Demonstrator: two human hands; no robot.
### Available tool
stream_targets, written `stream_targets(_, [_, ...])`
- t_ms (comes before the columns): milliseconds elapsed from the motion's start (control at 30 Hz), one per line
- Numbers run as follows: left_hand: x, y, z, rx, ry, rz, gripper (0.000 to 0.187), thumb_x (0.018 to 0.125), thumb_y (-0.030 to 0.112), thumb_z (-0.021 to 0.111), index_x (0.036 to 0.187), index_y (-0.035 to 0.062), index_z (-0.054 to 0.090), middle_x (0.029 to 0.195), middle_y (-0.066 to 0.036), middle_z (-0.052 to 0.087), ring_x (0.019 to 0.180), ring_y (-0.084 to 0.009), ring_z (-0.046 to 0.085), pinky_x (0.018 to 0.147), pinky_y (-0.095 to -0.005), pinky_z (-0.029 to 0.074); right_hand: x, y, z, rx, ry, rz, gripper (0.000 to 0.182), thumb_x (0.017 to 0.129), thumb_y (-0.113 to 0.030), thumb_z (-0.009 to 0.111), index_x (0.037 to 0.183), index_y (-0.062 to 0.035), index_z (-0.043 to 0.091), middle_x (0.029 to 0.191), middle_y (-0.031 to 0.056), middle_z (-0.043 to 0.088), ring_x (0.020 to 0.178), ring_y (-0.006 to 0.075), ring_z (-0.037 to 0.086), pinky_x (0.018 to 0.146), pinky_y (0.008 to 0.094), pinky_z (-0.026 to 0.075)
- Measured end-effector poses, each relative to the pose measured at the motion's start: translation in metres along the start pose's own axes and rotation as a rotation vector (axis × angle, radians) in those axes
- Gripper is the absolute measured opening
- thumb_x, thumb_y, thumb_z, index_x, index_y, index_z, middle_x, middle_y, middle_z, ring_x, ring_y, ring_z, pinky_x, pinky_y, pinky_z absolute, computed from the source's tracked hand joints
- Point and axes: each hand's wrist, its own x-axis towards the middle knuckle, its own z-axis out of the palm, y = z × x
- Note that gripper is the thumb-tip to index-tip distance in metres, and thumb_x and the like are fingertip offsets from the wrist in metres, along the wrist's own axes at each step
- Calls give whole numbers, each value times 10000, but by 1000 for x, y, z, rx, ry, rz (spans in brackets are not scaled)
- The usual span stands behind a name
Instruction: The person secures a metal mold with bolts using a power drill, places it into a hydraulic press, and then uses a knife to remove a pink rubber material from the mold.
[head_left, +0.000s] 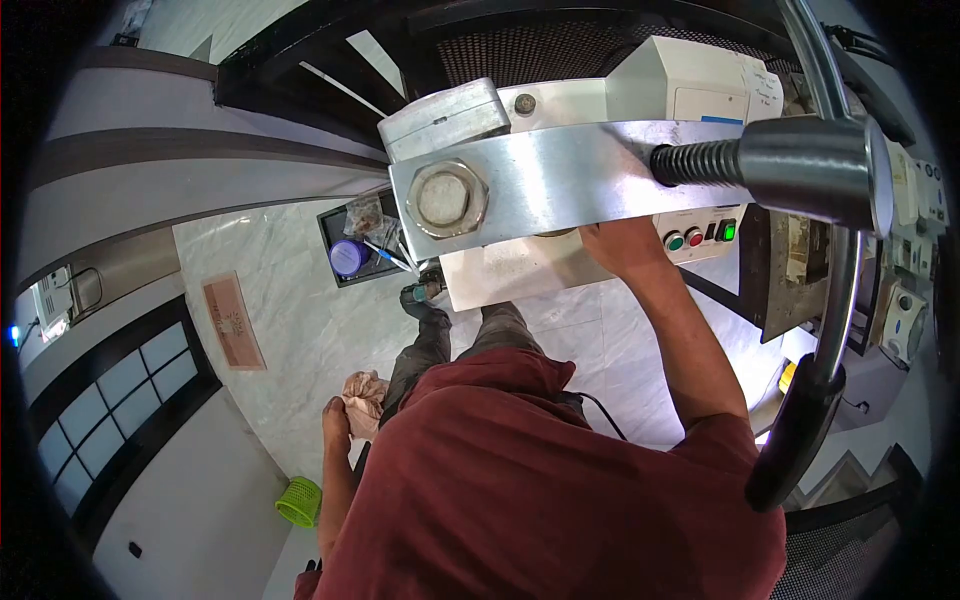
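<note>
Pale marbled floor [290, 350] gives the left arm room between the grey wall [190, 480] and a black rectangular tray [331, 228]; farther right, a thick brushed-steel bar [560, 185] crosses above a white metal machine housing [515, 275], its near edge tight over the right hand [622, 243]. A lime-green perforated plastic basket [299, 503] stands beside the wall. The left hand [337, 425] is curled around a crumpled pinkish-beige cloth [364, 398] beside the dark trousers [408, 355]; the right hand's fingers are hidden beneath the bar, so its grip cannot be told, with round green [674, 240] and red [694, 237] buttons just right of it.
</note>
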Motion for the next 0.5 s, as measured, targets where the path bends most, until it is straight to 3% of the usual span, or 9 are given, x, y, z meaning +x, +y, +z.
stream_targets(67, [-1,-2,0,28,-11,10,266,855,217,412,672,34,473,676,-45,463,644,-163,401,592,-352,353,-1,3,2,-30,1,8,370,806,-109,605,1150,24,583,1146,259,562,1091,432,515,974,485,398])
stream_targets(133, [-1,-1,-1,26,-14,-20,266,856,218,412,673,35,475,674,-45,465,641,-163,406,590,-351,353,0,9,4,30,111,-153,355,802,-97,595,1137,20,593,1124,251,576,1075,428,522,965,481,404])
stream_targets(400, [1,14,2,183,-8,98,257,865,213,406,677,57,488,652,-40,464,597,-161,397,565,-345,344,1,19,16,-137,-14,-78,322,791,-82,578,1096,18,604,1071,239,593,1017,422,541,929,478,422])
stream_targets(467, [-9,30,8,71,-26,-45,250,864,198,404,678,51,483,656,-51,465,589,-160,390,552,-344,343,2,16,11,-140,-9,-81,320,791,-84,577,1093,17,604,1064,238,594,1008,421,545,919,477,428])
stream_targets(500, [-14,36,11,71,-25,-47,250,864,198,404,678,51,483,656,-51,465,589,-160,390,552,-344,343,2,14,8,-161,96,-191,316,797,-92,580,1093,14,604,1053,233,599,995,416,552,905,474,437])
